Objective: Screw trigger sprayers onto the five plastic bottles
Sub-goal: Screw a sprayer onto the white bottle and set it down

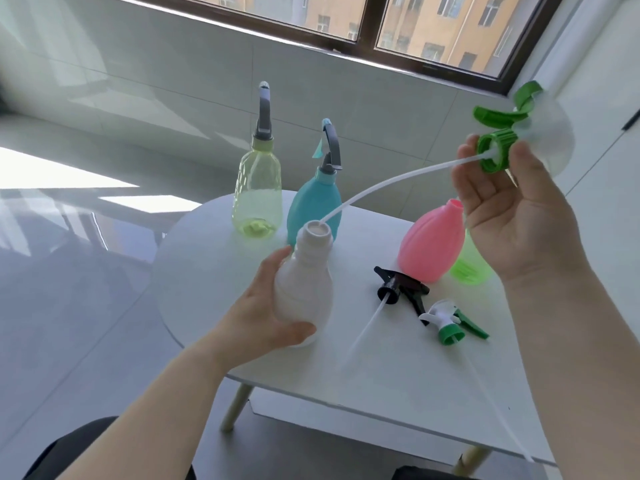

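Observation:
My left hand grips a white bottle, tilted, with its neck open. My right hand holds a green-and-white trigger sprayer up high at the right; its long white dip tube curves down and its tip is at the white bottle's mouth. A yellow-green bottle and a teal bottle stand at the back, each with a grey sprayer on top. A pink bottle and a green bottle behind it stand without sprayers.
On the white table lie a black trigger sprayer with its tube and a white-and-green sprayer. The table's near edge runs across the lower frame, with wooden legs below. A tiled wall and window are behind.

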Available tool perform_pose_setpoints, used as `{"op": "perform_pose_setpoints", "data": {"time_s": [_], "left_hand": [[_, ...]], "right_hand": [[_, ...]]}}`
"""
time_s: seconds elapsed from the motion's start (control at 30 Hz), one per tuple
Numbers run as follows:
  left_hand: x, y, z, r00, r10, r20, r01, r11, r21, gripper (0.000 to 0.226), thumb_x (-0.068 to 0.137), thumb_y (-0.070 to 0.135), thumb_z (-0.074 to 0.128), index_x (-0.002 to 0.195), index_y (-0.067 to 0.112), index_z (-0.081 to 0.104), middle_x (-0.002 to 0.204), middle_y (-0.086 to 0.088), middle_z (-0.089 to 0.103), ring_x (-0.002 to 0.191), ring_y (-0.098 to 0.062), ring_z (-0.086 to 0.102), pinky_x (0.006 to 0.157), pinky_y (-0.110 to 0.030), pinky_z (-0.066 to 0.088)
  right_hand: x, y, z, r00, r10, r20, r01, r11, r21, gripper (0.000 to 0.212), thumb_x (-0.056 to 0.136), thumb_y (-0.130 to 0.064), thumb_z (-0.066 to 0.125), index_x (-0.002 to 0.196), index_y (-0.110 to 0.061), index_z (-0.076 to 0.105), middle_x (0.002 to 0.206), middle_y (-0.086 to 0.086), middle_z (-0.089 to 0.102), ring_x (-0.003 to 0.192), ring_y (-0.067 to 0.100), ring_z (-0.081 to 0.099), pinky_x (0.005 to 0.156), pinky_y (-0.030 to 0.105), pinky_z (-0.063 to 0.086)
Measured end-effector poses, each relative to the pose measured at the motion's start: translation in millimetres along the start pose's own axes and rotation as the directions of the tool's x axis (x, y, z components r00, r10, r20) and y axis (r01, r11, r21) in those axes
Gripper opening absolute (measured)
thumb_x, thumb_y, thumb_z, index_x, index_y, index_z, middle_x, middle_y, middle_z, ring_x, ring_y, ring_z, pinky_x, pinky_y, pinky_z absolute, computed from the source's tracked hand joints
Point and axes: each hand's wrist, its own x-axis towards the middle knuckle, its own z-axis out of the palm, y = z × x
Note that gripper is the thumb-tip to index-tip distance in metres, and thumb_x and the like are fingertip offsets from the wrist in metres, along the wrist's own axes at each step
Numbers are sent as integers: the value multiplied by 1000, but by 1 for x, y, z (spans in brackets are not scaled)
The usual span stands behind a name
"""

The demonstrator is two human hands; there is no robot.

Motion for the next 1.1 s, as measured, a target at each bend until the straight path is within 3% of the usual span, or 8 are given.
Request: {"op": "perform_pose_setpoints", "data": {"time_s": [0.1,0.2,0.33,0.5,0.63,0.73,0.9,1.1], "left_hand": [[0,1,1,1000,2,-21,-3,1000,-9,79,54,32,77,93,66,18,97,32,39,85,23,39,63,-2,33],[0,0,2,998,-5,-70,3,999,-36,73,57,24,81,90,58,25,96,26,43,86,15,42,63,-5,32],[1,3,0,993,-17,-113,8,997,-78,70,48,32,80,88,57,28,95,26,44,88,9,44,64,-12,32],[1,5,-2,990,-3,-142,-6,998,-63,67,48,35,78,89,60,32,93,30,46,83,18,44,59,-6,35],[1,5,2,992,29,-126,-31,999,-18,70,53,25,80,90,61,32,92,31,46,83,23,43,61,-2,35],[1,6,4,994,17,-110,-19,1000,-21,70,52,29,79,91,63,31,93,31,47,84,23,43,60,-2,35],[2,5,4,993,-11,-118,3,998,-67,68,45,39,75,90,65,30,93,28,49,85,14,47,61,-7,35],[7,0,9,993,-3,-120,-4,998,-60,73,57,26,79,89,67,27,93,29,47,87,9,46,63,-7,33]], "right_hand": [[1,6,10,999,22,29,-20,995,-98,13,88,-15,44,85,-13,57,69,-5,71,71,10,69,67,21,56],[2,12,16,997,41,65,-27,980,-195,16,89,-12,43,83,-14,57,66,-7,72,67,8,68,65,21,56],[5,16,20,992,64,111,-33,965,-261,17,89,-11,44,82,-17,58,68,-8,72,63,6,67,66,21,56],[14,10,20,987,48,154,10,935,-354,15,87,-9,47,83,-16,59,72,-5,71,60,6,64,67,21,55],[14,15,22,952,187,243,-4,800,-599,17,72,-14,58,89,-14,59,90,3,64,75,9,64,75,21,55],[6,31,30,898,304,318,34,674,-738,20,69,-8,63,87,-17,61,87,-2,65,78,6,63,78,20,53],[-3,57,29,882,369,293,-61,706,-705,18,78,3,56,86,-12,61,86,0,64,75,6,63,82,23,52],[-5,65,33,867,373,332,-26,698,-715,23,77,4,57,100,-1,58,96,7,62,82,12,60,78,16,50]]}}
